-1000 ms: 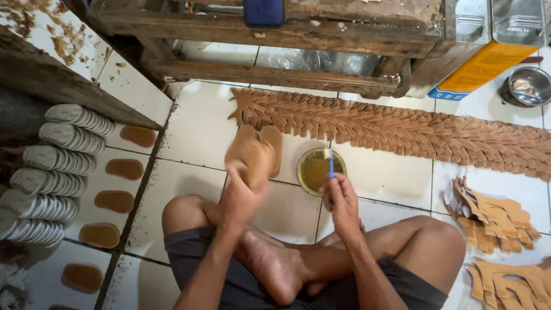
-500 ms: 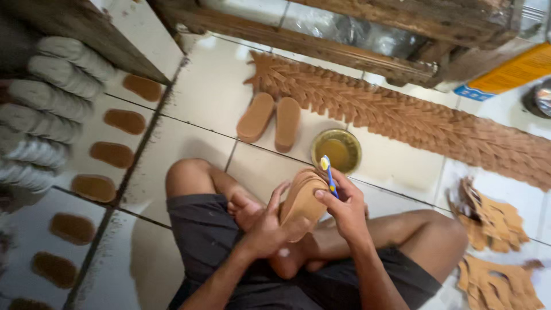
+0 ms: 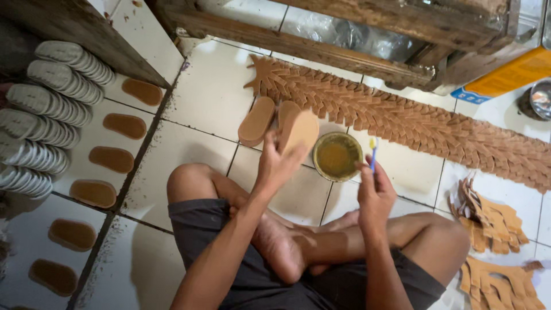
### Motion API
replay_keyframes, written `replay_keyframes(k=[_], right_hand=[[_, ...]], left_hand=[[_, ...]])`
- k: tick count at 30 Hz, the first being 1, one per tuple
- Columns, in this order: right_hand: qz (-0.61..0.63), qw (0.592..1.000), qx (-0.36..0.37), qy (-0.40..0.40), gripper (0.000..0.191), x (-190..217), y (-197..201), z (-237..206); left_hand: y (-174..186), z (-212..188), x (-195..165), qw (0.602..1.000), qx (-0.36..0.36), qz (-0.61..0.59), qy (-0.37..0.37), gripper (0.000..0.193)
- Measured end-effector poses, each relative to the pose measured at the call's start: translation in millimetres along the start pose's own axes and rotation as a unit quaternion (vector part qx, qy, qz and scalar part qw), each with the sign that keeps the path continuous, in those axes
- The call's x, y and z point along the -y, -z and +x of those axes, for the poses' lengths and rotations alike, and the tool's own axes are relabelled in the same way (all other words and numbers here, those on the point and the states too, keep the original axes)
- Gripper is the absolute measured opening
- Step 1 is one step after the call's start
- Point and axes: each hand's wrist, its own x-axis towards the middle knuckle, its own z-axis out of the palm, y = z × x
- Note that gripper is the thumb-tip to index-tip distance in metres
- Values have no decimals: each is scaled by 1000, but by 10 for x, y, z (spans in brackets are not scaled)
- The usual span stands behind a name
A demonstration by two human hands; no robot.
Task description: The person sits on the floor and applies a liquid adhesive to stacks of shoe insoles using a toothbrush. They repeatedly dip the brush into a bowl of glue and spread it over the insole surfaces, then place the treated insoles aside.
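From the head view, the left hand (image 3: 275, 163) has its fingers wrapped around a tan sole (image 3: 299, 133), held tilted above the tiled floor (image 3: 201, 103) beside two more soles (image 3: 257, 120) lying flat. The right hand (image 3: 376, 192) pinches a blue-handled brush (image 3: 373, 154) upright, just beside a round tin of yellowish glue (image 3: 337, 156). Behind them runs a long row of overlapped brown strap pieces (image 3: 413, 123), and grey soles (image 3: 46, 109) are stacked at the left.

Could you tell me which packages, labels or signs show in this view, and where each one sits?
Flat orange package with a blue-and-white corner: top right on the white tiled floor, under the wooden frame, partly hidden.
No screens or signs show.
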Motion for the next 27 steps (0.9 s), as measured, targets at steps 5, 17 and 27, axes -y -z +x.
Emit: replay_keyframes(k=[5,17,27], right_hand=[[-24,999,-22,-4,35,-130,228,86],[3,1000,-10,-7,35,-391,290,278],[29,999,-39,-9,35,-442,271,299]], left_hand=[[-325,620,335,980,-107,153,-73,64],[-111,717,634,903,-199,344,-163,61],[689,924,446,871,-9,445,-208,63]])
